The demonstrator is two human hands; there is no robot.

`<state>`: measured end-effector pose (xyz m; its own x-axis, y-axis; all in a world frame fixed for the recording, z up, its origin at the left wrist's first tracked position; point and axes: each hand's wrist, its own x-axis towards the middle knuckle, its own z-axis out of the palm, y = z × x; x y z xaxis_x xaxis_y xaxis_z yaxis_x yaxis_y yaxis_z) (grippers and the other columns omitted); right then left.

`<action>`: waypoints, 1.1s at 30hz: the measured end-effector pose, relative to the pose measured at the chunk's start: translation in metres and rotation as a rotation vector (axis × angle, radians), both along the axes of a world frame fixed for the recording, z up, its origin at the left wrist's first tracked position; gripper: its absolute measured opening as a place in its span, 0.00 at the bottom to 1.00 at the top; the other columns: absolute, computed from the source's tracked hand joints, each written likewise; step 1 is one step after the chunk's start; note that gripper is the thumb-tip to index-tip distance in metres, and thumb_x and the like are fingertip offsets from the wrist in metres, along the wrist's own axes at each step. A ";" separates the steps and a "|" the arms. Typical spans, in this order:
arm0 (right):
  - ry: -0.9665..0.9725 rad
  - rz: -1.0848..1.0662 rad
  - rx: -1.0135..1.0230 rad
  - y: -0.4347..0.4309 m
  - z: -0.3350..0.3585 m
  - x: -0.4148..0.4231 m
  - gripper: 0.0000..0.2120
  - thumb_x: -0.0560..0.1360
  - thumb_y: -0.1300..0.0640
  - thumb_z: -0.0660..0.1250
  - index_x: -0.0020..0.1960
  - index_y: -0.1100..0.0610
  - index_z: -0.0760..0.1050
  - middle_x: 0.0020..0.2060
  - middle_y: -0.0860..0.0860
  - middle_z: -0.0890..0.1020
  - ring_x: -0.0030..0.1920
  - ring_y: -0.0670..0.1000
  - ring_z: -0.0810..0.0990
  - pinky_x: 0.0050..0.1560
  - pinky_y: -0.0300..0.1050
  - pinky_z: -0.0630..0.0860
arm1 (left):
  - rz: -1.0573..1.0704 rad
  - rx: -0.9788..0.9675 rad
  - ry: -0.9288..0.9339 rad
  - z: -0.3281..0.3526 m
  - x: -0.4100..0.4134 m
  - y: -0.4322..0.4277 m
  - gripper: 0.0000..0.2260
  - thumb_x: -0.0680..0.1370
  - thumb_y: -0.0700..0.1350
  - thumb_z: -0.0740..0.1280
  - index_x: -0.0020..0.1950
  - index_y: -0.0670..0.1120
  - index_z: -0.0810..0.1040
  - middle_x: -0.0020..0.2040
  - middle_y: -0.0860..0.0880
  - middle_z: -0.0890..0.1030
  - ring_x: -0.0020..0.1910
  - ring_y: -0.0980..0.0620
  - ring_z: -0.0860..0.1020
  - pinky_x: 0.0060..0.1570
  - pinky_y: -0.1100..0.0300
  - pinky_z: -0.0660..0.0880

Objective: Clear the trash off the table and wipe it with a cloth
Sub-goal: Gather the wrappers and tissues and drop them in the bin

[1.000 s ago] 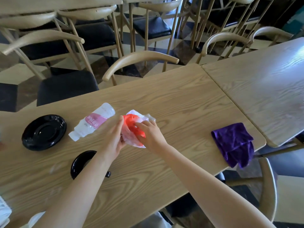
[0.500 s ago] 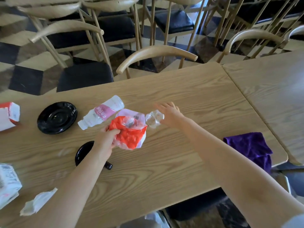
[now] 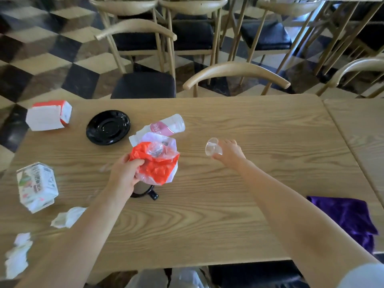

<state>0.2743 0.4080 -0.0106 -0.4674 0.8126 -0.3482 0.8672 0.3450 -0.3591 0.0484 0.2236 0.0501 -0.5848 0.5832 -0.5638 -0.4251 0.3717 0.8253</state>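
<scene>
left hand [image 3: 124,175] gripping bag [image 3: 158,163], right hand [image 3: 229,152] cup [image 3: 213,149]

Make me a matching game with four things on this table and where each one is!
Things:
1. red and clear plastic bag
2. small clear plastic cup
3. purple cloth
4. round black plate

Places:
A. lying at the table's near right edge
B. gripped in the left hand
C. flat on the table beside the lying pink-labelled bottle
D. held in the right hand

Pairs: 1-B, 2-D, 3-A, 4-C
</scene>
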 end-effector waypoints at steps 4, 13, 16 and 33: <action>0.251 -0.109 0.045 -0.013 0.034 -0.031 0.22 0.73 0.47 0.66 0.63 0.56 0.70 0.54 0.53 0.77 0.60 0.58 0.68 0.58 0.49 0.67 | 0.042 0.030 0.027 0.010 -0.010 -0.013 0.10 0.75 0.33 0.62 0.50 0.45 0.77 0.46 0.41 0.77 0.43 0.47 0.75 0.44 0.56 0.72; 0.456 0.286 0.087 -0.132 0.110 -0.134 0.33 0.71 0.48 0.70 0.72 0.55 0.61 0.68 0.53 0.69 0.71 0.55 0.60 0.69 0.51 0.59 | 0.074 0.175 -0.054 0.032 -0.036 -0.056 0.09 0.78 0.35 0.60 0.47 0.46 0.77 0.43 0.47 0.78 0.42 0.52 0.76 0.38 0.62 0.77; 0.376 0.408 0.139 -0.170 0.105 -0.159 0.35 0.75 0.47 0.66 0.75 0.58 0.56 0.70 0.53 0.68 0.72 0.54 0.59 0.72 0.51 0.56 | 0.040 0.200 -0.114 0.034 -0.060 -0.081 0.04 0.80 0.44 0.61 0.48 0.48 0.75 0.46 0.49 0.78 0.45 0.52 0.77 0.48 0.58 0.74; 0.313 0.586 -0.294 -0.338 0.097 -0.283 0.38 0.77 0.58 0.65 0.77 0.58 0.45 0.78 0.50 0.47 0.77 0.47 0.43 0.68 0.32 0.42 | -0.017 0.202 -0.129 0.020 -0.179 -0.255 0.10 0.74 0.29 0.63 0.43 0.42 0.78 0.34 0.46 0.82 0.30 0.53 0.83 0.31 0.55 0.81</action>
<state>-0.0089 0.0699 0.0863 -0.9107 0.2918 -0.2923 0.4111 0.5724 -0.7095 -0.1305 -0.0313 0.0696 -0.5044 0.7011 -0.5040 -0.5272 0.2122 0.8228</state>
